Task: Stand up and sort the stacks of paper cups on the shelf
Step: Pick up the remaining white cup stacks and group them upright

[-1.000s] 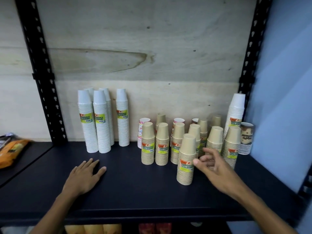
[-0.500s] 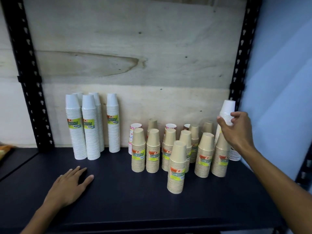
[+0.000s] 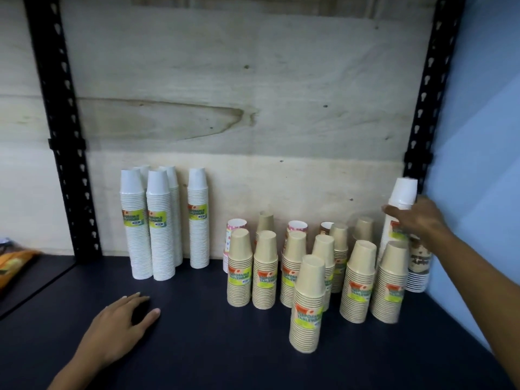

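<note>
Right hand (image 3: pixel 419 220) fingers gripped the tall white stack (image 3: pixel 401 204) far right; best lifted straight up, clear of the tan stacks (image 3: pixel 389 280); left hand (image 3: pixel 118 325) lay flat, fingers open, on the shelf (image 3: pixel 197 347)

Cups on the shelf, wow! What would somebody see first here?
First, the crowd of tan cup stacks filling the right half of the dark shelf, one standing out in front. Next, the tall white cup stacks grouped at the back left. Then the right hand, gripping a lone white stack in the far right corner, while the left hand rests on the shelf.
</note>
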`<state>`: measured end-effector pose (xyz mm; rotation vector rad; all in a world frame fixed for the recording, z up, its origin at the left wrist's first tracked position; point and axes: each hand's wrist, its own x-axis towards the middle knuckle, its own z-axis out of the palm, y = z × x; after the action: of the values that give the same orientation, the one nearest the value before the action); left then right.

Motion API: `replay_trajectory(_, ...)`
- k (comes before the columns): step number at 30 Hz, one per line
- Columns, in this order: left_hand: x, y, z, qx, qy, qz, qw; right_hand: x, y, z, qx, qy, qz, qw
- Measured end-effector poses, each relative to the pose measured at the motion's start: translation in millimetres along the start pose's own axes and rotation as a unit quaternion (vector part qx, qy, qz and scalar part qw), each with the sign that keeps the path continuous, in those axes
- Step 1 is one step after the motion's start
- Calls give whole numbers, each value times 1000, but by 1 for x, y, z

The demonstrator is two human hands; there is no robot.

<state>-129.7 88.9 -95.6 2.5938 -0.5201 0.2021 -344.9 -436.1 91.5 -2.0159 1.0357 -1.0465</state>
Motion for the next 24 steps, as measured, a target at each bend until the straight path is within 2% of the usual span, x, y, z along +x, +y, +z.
replay_trajectory(5,-3,14,-14,-60,34,9,998,-7,-51,-35,0,57,-74,996)
replay_trajectory(12,11,51,-41,-116,61,50,990,-28,-139,-49,39,79,-184,979)
replay_trajectory(24,25,122,-83,-154,110,161,969,-78,-236,4,110,-2,-291,950)
